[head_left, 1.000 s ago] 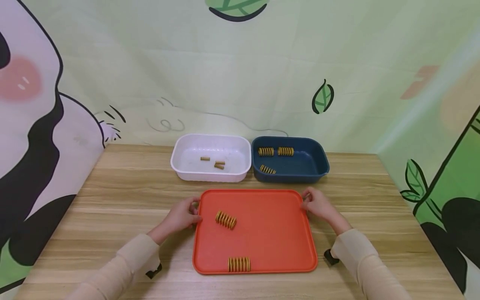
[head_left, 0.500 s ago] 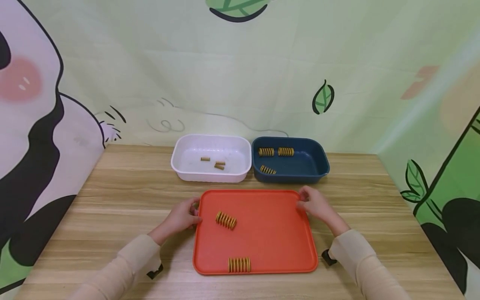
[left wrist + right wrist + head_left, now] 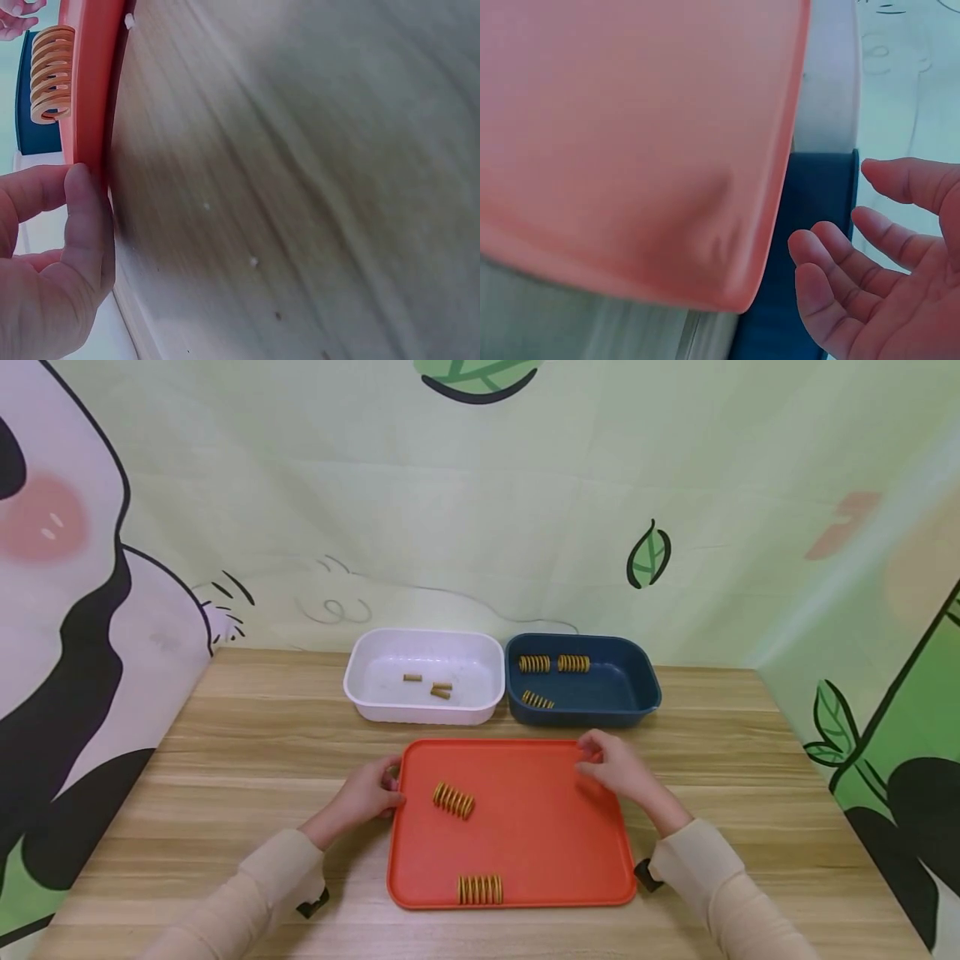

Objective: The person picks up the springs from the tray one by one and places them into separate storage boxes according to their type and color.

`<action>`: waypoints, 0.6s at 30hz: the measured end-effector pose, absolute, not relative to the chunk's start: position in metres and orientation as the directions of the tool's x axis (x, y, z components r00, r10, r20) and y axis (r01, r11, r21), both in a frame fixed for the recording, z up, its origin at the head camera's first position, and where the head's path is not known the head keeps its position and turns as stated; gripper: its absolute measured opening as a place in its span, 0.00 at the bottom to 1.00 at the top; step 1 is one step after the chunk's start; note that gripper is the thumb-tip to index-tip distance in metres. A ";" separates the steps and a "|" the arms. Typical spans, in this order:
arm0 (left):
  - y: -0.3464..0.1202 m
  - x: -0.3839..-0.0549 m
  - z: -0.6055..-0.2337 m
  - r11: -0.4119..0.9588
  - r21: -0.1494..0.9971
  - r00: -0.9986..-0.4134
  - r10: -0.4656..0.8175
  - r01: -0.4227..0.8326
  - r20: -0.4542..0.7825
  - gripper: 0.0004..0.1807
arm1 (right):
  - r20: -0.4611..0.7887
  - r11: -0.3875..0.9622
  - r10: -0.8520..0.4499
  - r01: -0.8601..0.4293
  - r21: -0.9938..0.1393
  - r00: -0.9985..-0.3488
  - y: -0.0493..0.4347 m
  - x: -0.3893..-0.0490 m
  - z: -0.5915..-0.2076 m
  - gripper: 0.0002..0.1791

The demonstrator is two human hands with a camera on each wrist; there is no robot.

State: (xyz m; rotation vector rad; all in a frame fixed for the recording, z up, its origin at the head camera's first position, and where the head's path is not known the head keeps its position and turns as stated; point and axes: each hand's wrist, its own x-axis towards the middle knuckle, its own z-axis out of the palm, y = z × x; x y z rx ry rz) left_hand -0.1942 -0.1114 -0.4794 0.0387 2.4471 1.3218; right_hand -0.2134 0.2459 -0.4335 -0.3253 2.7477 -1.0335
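Note:
A red tray (image 3: 540,827) lies on the wooden table, bearing two yellow coil springs: one slanted spring (image 3: 453,801) at its left and another spring (image 3: 480,890) at its front rim. My left hand (image 3: 366,793) pinches the tray's left rim; in the left wrist view its thumb and finger (image 3: 37,187) meet at the red edge. Above the tray's far right corner is my right hand (image 3: 613,766), holding nothing. The right wrist view shows this right hand (image 3: 885,262) apart from the tray, its fingers loosely bent and spread.
Behind the tray stand a white bin (image 3: 424,714) with several small brown cylinders and, touching it on the right, a dark blue bin (image 3: 585,717) with three yellow springs (image 3: 573,663). A printed cloth wall (image 3: 450,527) rises behind them.
My right hand has let go of the tray's right rim and moved left and slightly up over the far corner. My left hand keeps its hold; tray and springs stay put.

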 end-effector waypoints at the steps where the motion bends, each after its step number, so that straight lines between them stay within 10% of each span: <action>1: -0.111 -0.194 -0.480 0.561 0.815 -0.936 0.190 -0.144 -0.295 0.34 | -0.099 0.726 -0.279 -0.142 -0.672 -0.955 0.245 -0.213 -0.433 0.16; 18: -0.111 -0.194 -0.479 0.569 0.814 -0.941 0.198 -0.119 -0.276 0.33 | -0.127 0.661 -0.349 -0.149 -0.735 -0.928 0.227 -0.210 -0.425 0.16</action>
